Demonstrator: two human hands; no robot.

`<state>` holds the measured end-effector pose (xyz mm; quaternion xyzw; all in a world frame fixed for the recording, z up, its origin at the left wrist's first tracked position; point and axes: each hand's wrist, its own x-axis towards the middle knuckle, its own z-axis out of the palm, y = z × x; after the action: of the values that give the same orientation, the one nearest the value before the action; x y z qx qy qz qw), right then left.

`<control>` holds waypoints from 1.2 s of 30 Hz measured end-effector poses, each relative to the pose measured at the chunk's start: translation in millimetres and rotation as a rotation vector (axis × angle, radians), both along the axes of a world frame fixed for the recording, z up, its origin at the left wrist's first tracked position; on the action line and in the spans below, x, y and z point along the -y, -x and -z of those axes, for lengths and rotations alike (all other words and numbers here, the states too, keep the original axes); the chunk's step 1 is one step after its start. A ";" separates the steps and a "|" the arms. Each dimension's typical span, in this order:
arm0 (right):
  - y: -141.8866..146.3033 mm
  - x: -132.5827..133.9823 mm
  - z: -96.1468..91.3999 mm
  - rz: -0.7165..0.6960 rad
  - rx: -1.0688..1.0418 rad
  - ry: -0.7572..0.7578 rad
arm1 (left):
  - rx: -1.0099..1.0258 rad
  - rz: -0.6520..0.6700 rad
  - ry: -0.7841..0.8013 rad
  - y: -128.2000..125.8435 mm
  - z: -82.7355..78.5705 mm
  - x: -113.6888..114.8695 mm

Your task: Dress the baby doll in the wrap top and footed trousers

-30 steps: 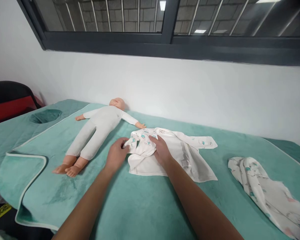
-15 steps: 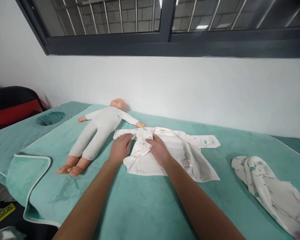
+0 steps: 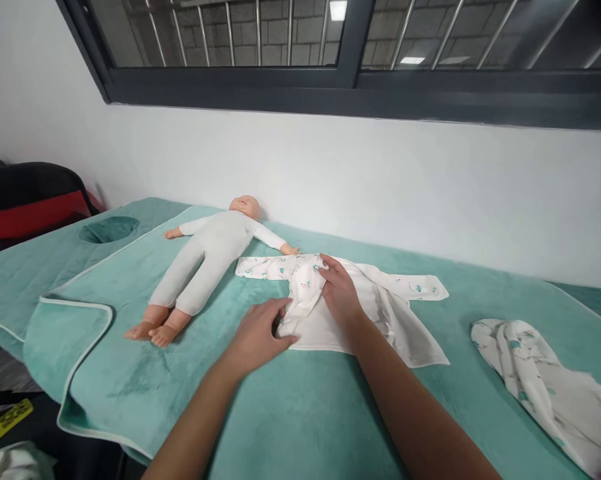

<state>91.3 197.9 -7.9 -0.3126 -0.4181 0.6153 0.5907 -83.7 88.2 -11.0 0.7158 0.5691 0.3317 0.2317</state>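
A white baby shirt [image 3: 370,300] with small green prints lies spread on the green cover, its sleeves stretched out to both sides. My right hand [image 3: 341,293] pinches the edge of its folded front panel near the neckline. At the shirt's lower left side edge is my left hand [image 3: 260,333], thumb and fingers spread apart around the cloth edge without closing on it. A baby doll [image 3: 207,257] in a white bodysuit lies face up to the left, one hand close to the shirt's left sleeve.
A crumpled printed baby garment [image 3: 545,393] lies on the right. The green cover [image 3: 300,413] has a folded corner at left and a round hole [image 3: 109,229]. A black and red bag [image 3: 35,200] stands at far left. Behind are a white wall [image 3: 360,180] and a barred window [image 3: 260,40].
My left hand has moved from the left sleeve down to the shirt's lower side edge and opened. My right hand has moved up toward the neckline. The whole view has shifted slightly.
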 end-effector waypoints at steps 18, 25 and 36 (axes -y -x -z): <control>43.0 -29.1 -5.1 0.058 0.769 -0.286 | 0.083 -0.359 -0.200 4.5 8.3 4.4; 44.9 -29.4 21.5 0.075 1.066 -0.587 | -0.037 -0.548 -0.264 7.5 15.4 7.1; -32.2 5.7 27.9 0.074 1.598 -0.472 | -0.206 -0.369 -0.586 -1.4 12.2 17.7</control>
<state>123.5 192.2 -35.8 -0.5365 -0.8188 0.0844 0.1861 -82.3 70.5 -23.2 0.6669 0.5896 0.4432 -0.1058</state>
